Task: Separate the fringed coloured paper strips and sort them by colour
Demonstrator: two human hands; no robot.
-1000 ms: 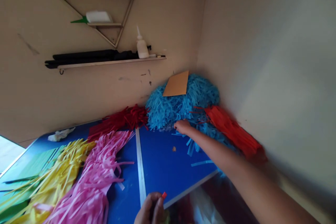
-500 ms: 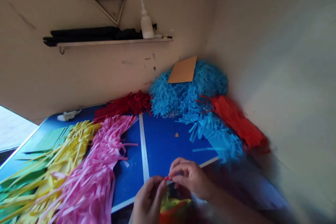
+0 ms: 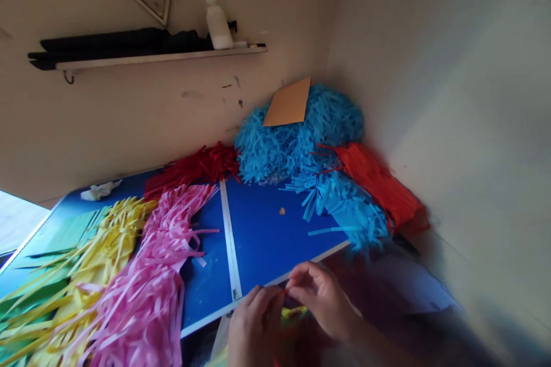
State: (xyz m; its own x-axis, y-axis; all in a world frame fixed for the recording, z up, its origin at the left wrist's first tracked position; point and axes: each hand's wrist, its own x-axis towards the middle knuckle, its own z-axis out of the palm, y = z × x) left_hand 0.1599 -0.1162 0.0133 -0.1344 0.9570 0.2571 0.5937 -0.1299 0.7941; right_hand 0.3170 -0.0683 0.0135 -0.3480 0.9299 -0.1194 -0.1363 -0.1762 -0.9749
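At the near edge of the table, my left hand (image 3: 256,324) and my right hand (image 3: 321,298) come together with fingertips nearly touching. Both pinch a small piece of red paper (image 3: 285,292), mostly hidden by the fingers. Below them, yellow paper (image 3: 294,313) shows dimly, partly covered by my left hand. Its lower part is dark and blurred.
Fringed tissue paper in pink (image 3: 146,281), yellow (image 3: 114,246) and green (image 3: 71,232) covers the table's (image 3: 258,241) left side. Blue fringe (image 3: 344,200), red fringe (image 3: 383,183) and an orange card (image 3: 289,104) lie by the corner. A glue bottle (image 3: 218,26) stands on the shelf (image 3: 163,59).
The view has shifted a little, so the table and shelf sit further left and higher. My left hand has turned, its back now hiding more of the red piece and the paper below.
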